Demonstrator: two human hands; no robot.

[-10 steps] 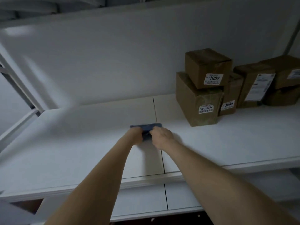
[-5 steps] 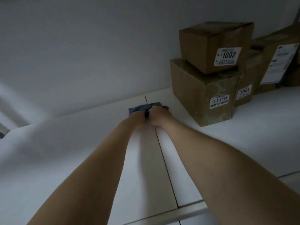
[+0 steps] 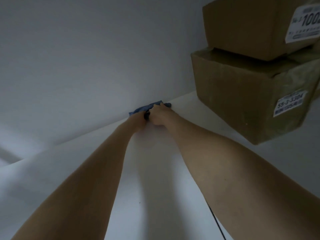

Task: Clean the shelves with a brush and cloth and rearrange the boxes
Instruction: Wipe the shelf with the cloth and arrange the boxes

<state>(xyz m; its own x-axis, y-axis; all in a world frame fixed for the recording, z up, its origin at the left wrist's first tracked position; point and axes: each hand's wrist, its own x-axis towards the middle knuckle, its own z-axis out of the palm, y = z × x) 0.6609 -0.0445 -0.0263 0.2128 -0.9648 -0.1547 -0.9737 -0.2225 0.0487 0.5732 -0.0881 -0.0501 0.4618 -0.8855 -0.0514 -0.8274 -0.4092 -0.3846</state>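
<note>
person | left forearm (image 3: pixel 97 170): bare along its whole visible length, smooth | right forearm (image 3: pixel 216 161): bare likewise, one tiny dark speck (image 3: pixel 276 179) on its upper side | left grip (image 3: pixel 138 121) and right grip (image 3: pixel 159 115): bare, knuckles rounded, detail lost in dim light

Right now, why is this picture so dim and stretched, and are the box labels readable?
Head view: dim, greyish light, with soft shadows beside the forearms on the white shelf; the wide lens stretches them and tilts the stacked cardboard boxes; the upper label is cut off by the frame edge; the lower label is blurred, hardly legible.
</note>
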